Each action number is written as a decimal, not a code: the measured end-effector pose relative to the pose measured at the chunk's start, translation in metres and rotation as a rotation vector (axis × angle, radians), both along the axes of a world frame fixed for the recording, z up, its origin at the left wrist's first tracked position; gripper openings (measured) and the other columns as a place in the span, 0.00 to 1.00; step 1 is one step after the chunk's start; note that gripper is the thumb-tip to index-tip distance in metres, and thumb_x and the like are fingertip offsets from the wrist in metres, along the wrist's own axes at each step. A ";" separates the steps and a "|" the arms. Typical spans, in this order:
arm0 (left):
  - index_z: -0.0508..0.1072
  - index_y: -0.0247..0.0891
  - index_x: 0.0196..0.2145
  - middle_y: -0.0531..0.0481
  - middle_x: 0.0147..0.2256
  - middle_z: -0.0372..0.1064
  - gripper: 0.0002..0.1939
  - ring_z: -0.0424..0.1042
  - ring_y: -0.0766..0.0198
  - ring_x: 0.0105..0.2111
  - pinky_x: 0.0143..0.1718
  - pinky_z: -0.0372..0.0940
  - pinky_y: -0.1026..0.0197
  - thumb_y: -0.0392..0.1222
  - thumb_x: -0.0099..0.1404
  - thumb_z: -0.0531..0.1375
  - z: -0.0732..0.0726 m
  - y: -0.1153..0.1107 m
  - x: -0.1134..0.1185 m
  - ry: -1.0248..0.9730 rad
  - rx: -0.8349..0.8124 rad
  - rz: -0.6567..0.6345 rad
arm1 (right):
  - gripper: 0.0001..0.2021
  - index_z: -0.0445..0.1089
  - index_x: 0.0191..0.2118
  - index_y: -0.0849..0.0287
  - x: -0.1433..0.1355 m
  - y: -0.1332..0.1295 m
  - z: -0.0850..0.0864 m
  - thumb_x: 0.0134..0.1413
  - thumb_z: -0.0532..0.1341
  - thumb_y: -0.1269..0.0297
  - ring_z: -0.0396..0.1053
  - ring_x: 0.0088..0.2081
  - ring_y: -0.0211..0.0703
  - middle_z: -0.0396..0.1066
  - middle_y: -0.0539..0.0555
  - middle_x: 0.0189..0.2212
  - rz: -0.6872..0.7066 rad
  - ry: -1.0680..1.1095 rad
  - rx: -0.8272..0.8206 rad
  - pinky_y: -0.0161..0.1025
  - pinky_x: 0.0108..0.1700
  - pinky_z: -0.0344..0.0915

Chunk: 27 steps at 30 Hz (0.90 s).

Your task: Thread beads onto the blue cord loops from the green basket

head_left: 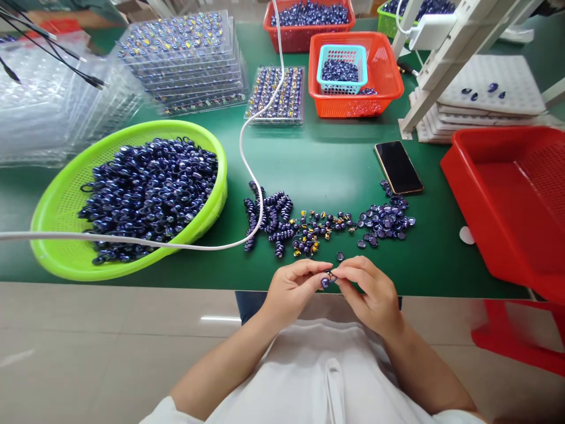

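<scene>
- Left hand and right hand pinch a beaded piece, each grip closed upon it.
- Likely light, stiff, slippery; its edges offer the surest hold.

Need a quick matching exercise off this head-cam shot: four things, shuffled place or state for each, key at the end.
Things
1. small beaded piece
2. phone
3. turquoise basket
4. large lime-green basket

Places and states
A. sitting inside the orange basket
B. crossed by the white cable
C. at the fingertips of the left hand and the right hand
D. lying screen up, screen dark

Pairs: 1-C, 2-D, 3-A, 4-B
</scene>
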<state>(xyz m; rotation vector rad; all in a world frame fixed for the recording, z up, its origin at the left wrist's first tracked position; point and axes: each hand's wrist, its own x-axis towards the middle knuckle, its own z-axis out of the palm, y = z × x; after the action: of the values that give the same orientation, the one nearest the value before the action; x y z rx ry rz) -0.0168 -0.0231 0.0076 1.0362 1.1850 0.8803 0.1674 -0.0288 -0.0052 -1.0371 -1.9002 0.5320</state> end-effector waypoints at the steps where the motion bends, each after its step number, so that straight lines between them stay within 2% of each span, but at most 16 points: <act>1: 0.83 0.38 0.37 0.46 0.33 0.78 0.09 0.74 0.61 0.33 0.34 0.68 0.63 0.40 0.59 0.66 -0.001 0.000 0.000 0.011 0.018 -0.002 | 0.12 0.71 0.45 0.52 0.000 0.000 0.000 0.59 0.60 0.75 0.74 0.35 0.42 0.75 0.53 0.36 -0.004 -0.001 -0.001 0.40 0.37 0.71; 7: 0.82 0.39 0.40 0.44 0.35 0.76 0.09 0.74 0.59 0.35 0.37 0.69 0.60 0.38 0.63 0.64 -0.007 -0.004 -0.001 0.050 0.194 -0.026 | 0.11 0.70 0.44 0.53 -0.003 -0.001 0.001 0.59 0.59 0.75 0.74 0.37 0.43 0.75 0.53 0.35 -0.042 -0.021 -0.014 0.40 0.37 0.71; 12: 0.81 0.39 0.41 0.45 0.34 0.76 0.08 0.74 0.60 0.35 0.37 0.68 0.61 0.37 0.64 0.63 -0.008 -0.004 -0.002 0.098 0.279 -0.043 | 0.10 0.69 0.44 0.54 -0.006 -0.002 0.003 0.60 0.59 0.76 0.74 0.37 0.42 0.74 0.54 0.35 -0.065 -0.047 -0.012 0.39 0.37 0.71; 19: 0.82 0.41 0.40 0.46 0.35 0.79 0.08 0.76 0.61 0.34 0.37 0.69 0.61 0.35 0.64 0.63 -0.004 -0.005 0.001 0.150 0.347 -0.004 | 0.07 0.70 0.38 0.56 -0.010 -0.002 0.008 0.59 0.58 0.74 0.68 0.28 0.36 0.70 0.50 0.29 -0.084 0.056 -0.212 0.34 0.30 0.67; 27: 0.81 0.41 0.41 0.47 0.35 0.80 0.10 0.77 0.62 0.34 0.36 0.70 0.63 0.33 0.64 0.63 -0.010 -0.008 0.003 0.125 0.427 0.009 | 0.07 0.70 0.35 0.57 -0.014 -0.004 0.007 0.57 0.57 0.75 0.67 0.26 0.34 0.70 0.48 0.28 -0.115 0.100 -0.267 0.32 0.27 0.64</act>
<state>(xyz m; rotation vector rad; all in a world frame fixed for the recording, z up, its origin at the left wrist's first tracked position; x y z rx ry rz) -0.0136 -0.0313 -0.0028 1.4475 1.1295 1.1175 0.1537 -0.0331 0.0020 -1.2589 -1.7008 0.7713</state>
